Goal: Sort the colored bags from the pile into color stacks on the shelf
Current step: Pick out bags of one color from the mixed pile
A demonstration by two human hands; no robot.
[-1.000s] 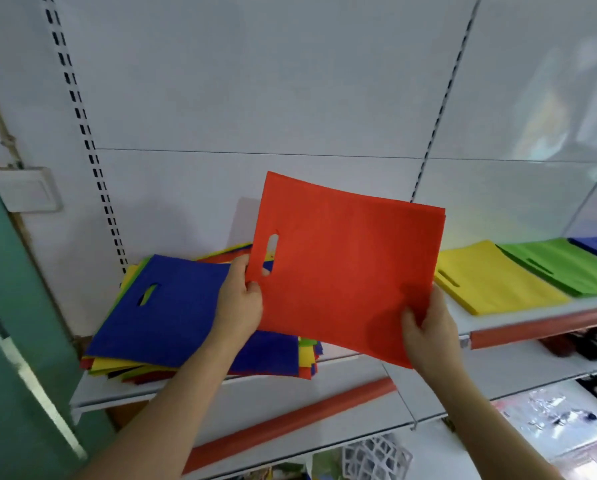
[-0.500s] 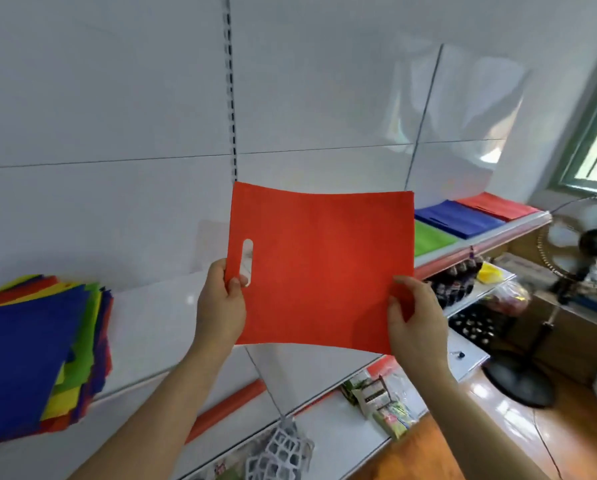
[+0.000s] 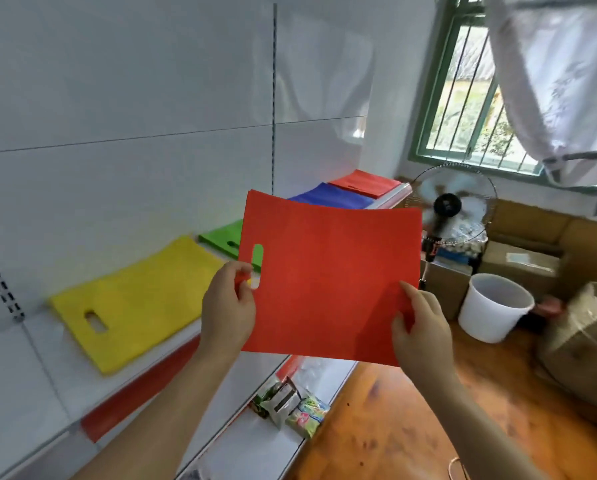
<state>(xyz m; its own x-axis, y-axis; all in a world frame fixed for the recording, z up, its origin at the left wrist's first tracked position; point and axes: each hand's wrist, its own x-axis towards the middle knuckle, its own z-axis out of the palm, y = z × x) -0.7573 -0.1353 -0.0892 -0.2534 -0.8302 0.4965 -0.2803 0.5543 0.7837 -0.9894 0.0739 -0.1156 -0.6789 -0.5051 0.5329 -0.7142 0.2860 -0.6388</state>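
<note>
Red fills the middle of my view: a red bag held up flat in the air in front of the shelf, its handle slot toward the left. My left hand pinches the edge beside that slot, thumb on the near face, fingers hidden behind the fabric. My right hand grips the lower right corner the same way, thumb in front and the rest out of sight behind.

On the shelf, the yellow stack lies nearest and in full view. The green stack beyond it is largely covered by the bag I hold; only its left end and slot show. The blue stack is cut off along its near edge by the same bag, and the red stack sits farthest, at the shelf's end. I cannot tell how many bags are in any stack.

Behind the bag's right edge a fan is partly hidden and blurred. A white bucket stands on the floor beside cardboard boxes.
</note>
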